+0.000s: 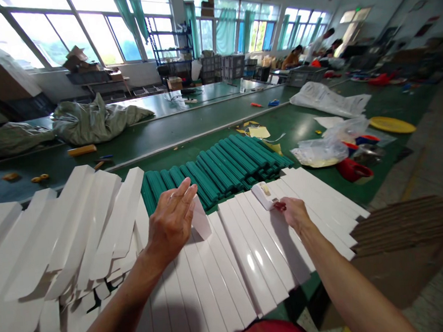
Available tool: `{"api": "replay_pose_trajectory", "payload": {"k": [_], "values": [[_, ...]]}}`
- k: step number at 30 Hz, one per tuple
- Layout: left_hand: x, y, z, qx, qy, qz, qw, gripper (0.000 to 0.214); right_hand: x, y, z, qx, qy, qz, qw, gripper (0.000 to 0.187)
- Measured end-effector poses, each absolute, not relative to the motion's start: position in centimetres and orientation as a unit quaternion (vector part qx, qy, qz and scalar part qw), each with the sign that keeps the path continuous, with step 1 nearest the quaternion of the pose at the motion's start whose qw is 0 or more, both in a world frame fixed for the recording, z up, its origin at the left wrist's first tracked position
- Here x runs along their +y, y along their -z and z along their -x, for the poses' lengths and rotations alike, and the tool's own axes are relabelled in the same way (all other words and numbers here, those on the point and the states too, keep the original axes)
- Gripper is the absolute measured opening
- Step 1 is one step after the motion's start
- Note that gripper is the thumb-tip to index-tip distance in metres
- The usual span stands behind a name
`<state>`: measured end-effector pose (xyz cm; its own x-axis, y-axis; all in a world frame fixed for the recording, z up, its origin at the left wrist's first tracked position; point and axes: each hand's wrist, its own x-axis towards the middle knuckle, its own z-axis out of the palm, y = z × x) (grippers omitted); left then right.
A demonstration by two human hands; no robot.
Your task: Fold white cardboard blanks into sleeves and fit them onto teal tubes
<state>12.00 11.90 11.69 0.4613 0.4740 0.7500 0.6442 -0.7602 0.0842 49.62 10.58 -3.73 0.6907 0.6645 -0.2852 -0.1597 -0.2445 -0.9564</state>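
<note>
White card strips (235,258), left hand (170,222) raised, right hand (295,214) (on them)

Right hand (296,214) covers part of a small white device (263,196); its type cannot be read, and the red item (280,206) against the hand is too small to name. White glossy strips (228,256) run off the bottom and left edges, the cardboard stack (404,226) off the right edge. Far-end workers (297,57) are small and blurred; their hands cannot be made out.
</note>
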Motion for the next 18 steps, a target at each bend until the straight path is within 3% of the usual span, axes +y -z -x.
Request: {"api": "replay_pose_trajectory", "payload": {"k": [7, 18], "values": [[11.8, -11.9, -12.1, -0.330, 0.395, 0.852, 0.101, 0.047, 9.1, 4.4, -49.2, -0.107, -0.394, 0.643, 0.649, 0.021], [11.7, -11.9, -11.5, -0.330, 0.405, 0.851, 0.057, 0.045, 9.7, 6.7, -47.8, -0.053, -0.441, 0.613, 0.653, 0.024]]}}
